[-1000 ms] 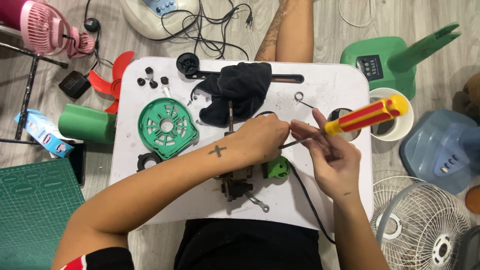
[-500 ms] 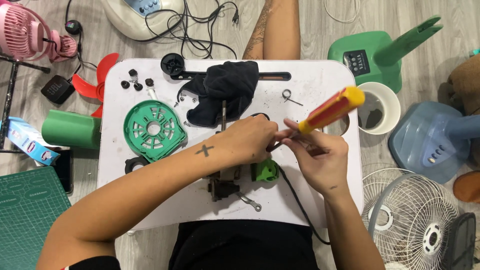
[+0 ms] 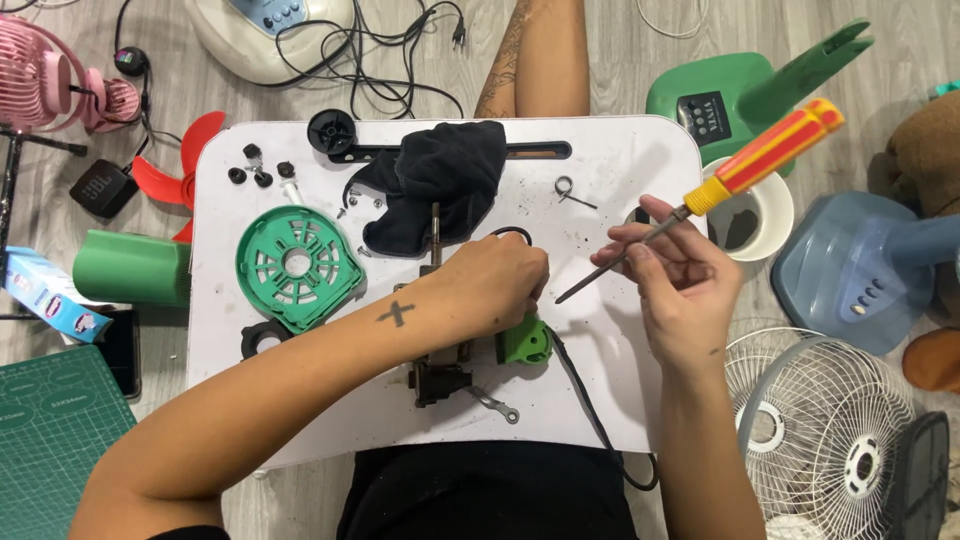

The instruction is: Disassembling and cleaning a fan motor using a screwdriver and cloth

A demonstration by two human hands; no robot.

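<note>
A person sits on the floor with a white rounded lap table (image 3: 300, 420) across the legs, seen from above. The left hand (image 3: 490, 285) rests near the middle of the table, fingers curled down over a dark metal fan motor assembly (image 3: 440, 378), pinning it flat; only the motor's lower end and its thin shaft (image 3: 435, 225), pointing toward the table's far edge, show past the hand. A small bright green plastic piece (image 3: 524, 343) sits just beside the hand, nearer the person, with a black cable (image 3: 585, 400) running from it off the table's near edge.

The right hand (image 3: 675, 285) is toward the table's right side, fingers pinched on the bare metal shank of a screwdriver with a red and yellow striped handle (image 3: 770, 150). The handle angles up and out past the table's right corner; the tip (image 3: 560, 300) points toward the left hand and is just short of it.

On the table's left lies a round green plastic housing with slots (image 3: 297, 265); a black cloth (image 3: 440, 185) lies toward the far edge, and a small wire spring (image 3: 570, 190) to the cloth's right.

To work well here, gripping the handle rather than the shank would likely give more turning force, while the left hand should keep the motor steady and clear of the tip, which could slip.
</note>
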